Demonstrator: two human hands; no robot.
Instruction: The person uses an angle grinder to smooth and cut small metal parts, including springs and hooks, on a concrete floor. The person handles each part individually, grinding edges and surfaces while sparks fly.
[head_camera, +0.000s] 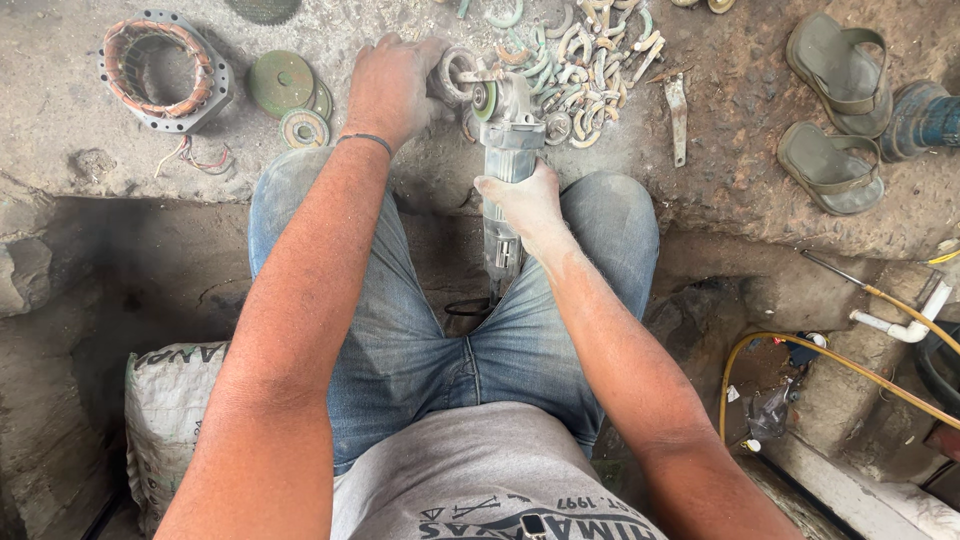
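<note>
My right hand (525, 203) grips the grey body of an angle grinder (507, 160) that points away from me between my knees. Its small green disc (485, 100) sits at the far end. My left hand (393, 88) presses down on a curved grey metal piece (456, 72) right beside the disc, on the dusty concrete floor (60, 110). Behind the grinder head lies a pile of several curved metal pieces (580, 55), greenish and pale.
A round motor stator with copper windings (165, 68) lies at the far left, with worn grinding discs (285, 85) next to it. A pair of sandals (835, 110) rests at the right, a flat metal tool (678, 115) nearby. Yellow hose (850, 365) and white sack (170, 420) lie lower down.
</note>
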